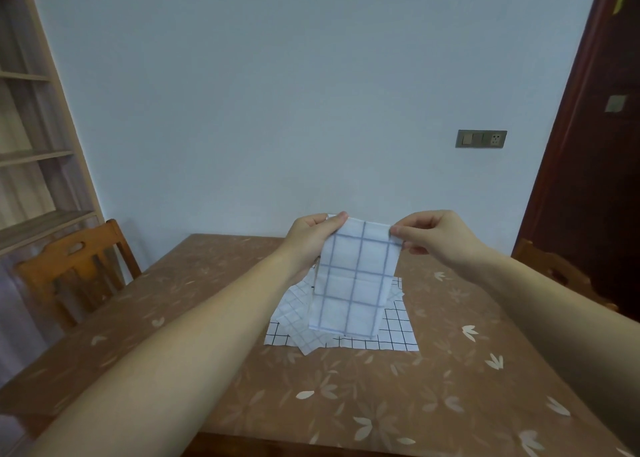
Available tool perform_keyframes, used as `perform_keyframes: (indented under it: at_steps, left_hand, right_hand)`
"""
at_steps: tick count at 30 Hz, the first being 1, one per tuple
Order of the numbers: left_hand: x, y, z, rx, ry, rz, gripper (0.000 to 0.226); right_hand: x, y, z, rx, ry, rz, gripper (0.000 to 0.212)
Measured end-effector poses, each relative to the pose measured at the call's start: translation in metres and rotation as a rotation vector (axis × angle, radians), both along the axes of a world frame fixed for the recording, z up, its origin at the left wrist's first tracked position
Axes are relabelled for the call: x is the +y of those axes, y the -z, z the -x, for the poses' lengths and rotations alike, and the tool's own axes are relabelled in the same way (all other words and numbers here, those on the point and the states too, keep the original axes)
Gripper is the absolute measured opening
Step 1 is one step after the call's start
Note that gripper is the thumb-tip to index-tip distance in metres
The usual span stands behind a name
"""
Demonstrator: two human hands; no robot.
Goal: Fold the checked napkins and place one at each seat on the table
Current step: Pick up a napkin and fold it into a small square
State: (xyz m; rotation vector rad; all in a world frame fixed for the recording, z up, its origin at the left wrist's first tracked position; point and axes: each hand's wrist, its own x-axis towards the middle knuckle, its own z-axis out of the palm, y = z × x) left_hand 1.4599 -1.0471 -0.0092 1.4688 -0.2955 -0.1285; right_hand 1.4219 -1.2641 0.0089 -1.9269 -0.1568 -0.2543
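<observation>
A white napkin with blue checks (pixel 353 283) hangs in the air above the middle of the table, folded into a long strip. My left hand (pixel 310 240) pinches its top left corner and my right hand (pixel 429 235) pinches its top right corner. Its lower edge hangs just over a loose pile of other napkins (pixel 398 332) on the table; one has thin black checks, another has fine pale checks (pixel 294 313).
The table (pixel 346 397) has a brown cover with pale flower prints. A wooden chair (pixel 74 269) stands at its left side and another chair (pixel 561 273) at the right. Shelves (pixel 31 152) stand at far left, a dark door (pixel 595 145) at right.
</observation>
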Motion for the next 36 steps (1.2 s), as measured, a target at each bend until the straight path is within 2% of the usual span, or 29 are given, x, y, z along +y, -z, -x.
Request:
perform_keyframes:
  at_steps: [3, 6, 9, 14, 16, 18, 20, 22, 27, 29, 32, 36]
  left_hand:
    - [0.006, 0.000, -0.002, -0.068, 0.030, -0.168, 0.015]
    - [0.009, -0.007, -0.003, -0.213, 0.074, -0.431, 0.007]
    - [0.002, -0.014, 0.002, -0.344, 0.124, -0.654, 0.012]
    - [-0.001, -0.016, -0.002, -0.381, 0.041, -0.590, 0.012]
    - [-0.001, -0.016, -0.002, -0.406, 0.053, -0.681, 0.012]
    - [-0.006, -0.017, 0.001, -0.458, 0.049, -0.757, 0.014]
    - [-0.014, -0.018, 0.003, -0.513, 0.017, -0.758, 0.019]
    - [-0.020, -0.018, 0.002, -0.573, -0.016, -0.738, 0.021]
    - [-0.020, -0.021, 0.000, -0.638, -0.051, -0.691, 0.020]
    - [-0.020, -0.021, 0.001, -0.647, -0.079, -0.678, 0.019]
    - [-0.022, -0.022, 0.001, -0.649, -0.123, -0.621, 0.022]
    - [-0.017, -0.029, -0.005, -0.653, -0.213, -0.559, 0.021]
  right_hand:
    - [-0.003, -0.001, 0.001, 0.001, -0.011, 0.055, 0.010]
    - [-0.001, -0.002, 0.002, 0.010, -0.047, 0.138, 0.010]
    - [0.006, 0.000, 0.000, 0.009, -0.075, 0.125, 0.010]
    - [0.006, 0.007, -0.003, 0.085, -0.111, 0.085, 0.013]
    - [0.006, 0.009, -0.001, 0.111, -0.160, 0.078, 0.018]
    - [0.009, 0.007, 0.001, 0.122, -0.202, 0.084, 0.031]
    - [0.013, 0.006, 0.003, 0.124, -0.235, 0.113, 0.054]
    - [0.015, 0.006, 0.003, 0.124, -0.255, 0.128, 0.066]
    - [0.013, 0.002, 0.007, 0.101, -0.224, 0.162, 0.044]
    - [0.014, 0.002, 0.007, 0.106, -0.215, 0.109, 0.036]
    - [0.015, 0.002, 0.008, 0.125, -0.227, 0.034, 0.033]
    - [0.009, 0.006, 0.008, 0.153, -0.242, 0.071, 0.030]
